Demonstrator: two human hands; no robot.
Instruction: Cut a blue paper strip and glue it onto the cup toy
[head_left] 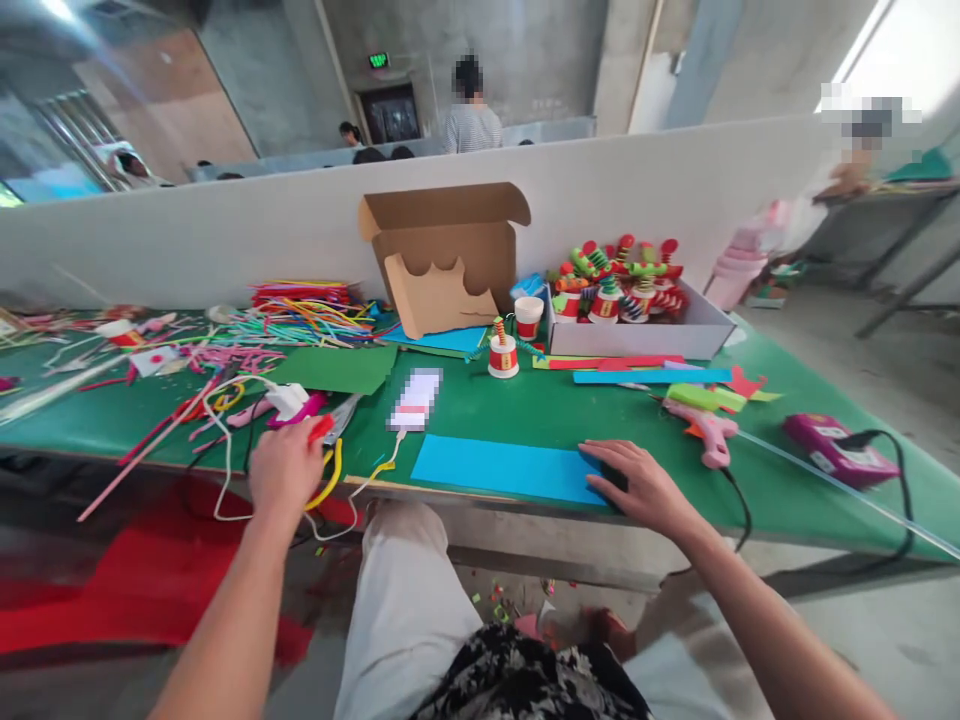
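A bright blue paper strip [502,468] lies flat along the table's front edge. On its right end rests my right hand [634,482], fingers stretched out and slightly apart. My left hand [283,468] is closed around a small red object [322,430], most of it hidden by the fingers. Scissors with yellow handles [334,473] lie just right of that hand, blades pointing away. Between the hands, a phone [415,400] with a white cable lies above the strip. Behind it stands a small red-and-white cup figure [502,357] with a coiled top and teal arms.
A white box [637,338] of similar figures and an open cardboard box [450,230] stand at the back. Pipe cleaners [300,325] and green paper [337,369] lie left. At right are a pink glue gun [711,432], its cord and a purple power block [836,450].
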